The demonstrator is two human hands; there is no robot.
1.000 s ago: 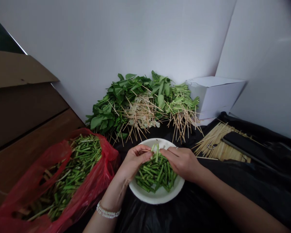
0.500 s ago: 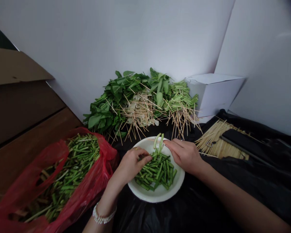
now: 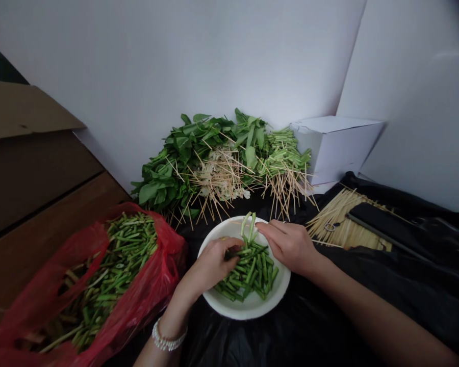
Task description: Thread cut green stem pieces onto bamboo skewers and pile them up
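A white bowl (image 3: 245,312) holds a heap of cut green bean pieces (image 3: 254,270). My right hand (image 3: 290,245) is closed at the bowl's right rim, pinching a thin wooden skewer (image 3: 235,223) whose tip points left. Two paler bean pieces (image 3: 252,227) stand side by side on that skewer, above the heap. My left hand (image 3: 216,262) reaches over the left rim, thumb and forefinger apart among the beans. Its fingertips are partly hidden there.
At left, a red plastic bag (image 3: 168,244) holds more cut green stems. Skewered leafy greens (image 3: 183,148) and skewered bean bundles (image 3: 285,153) lie behind the bowl, by a white box (image 3: 340,148). Loose skewers (image 3: 325,216) and a dark phone-like object (image 3: 382,224) lie at right.
My left hand has moved slightly right, its fingers reaching further into the beans. My right hand stays almost in place with the skewer.
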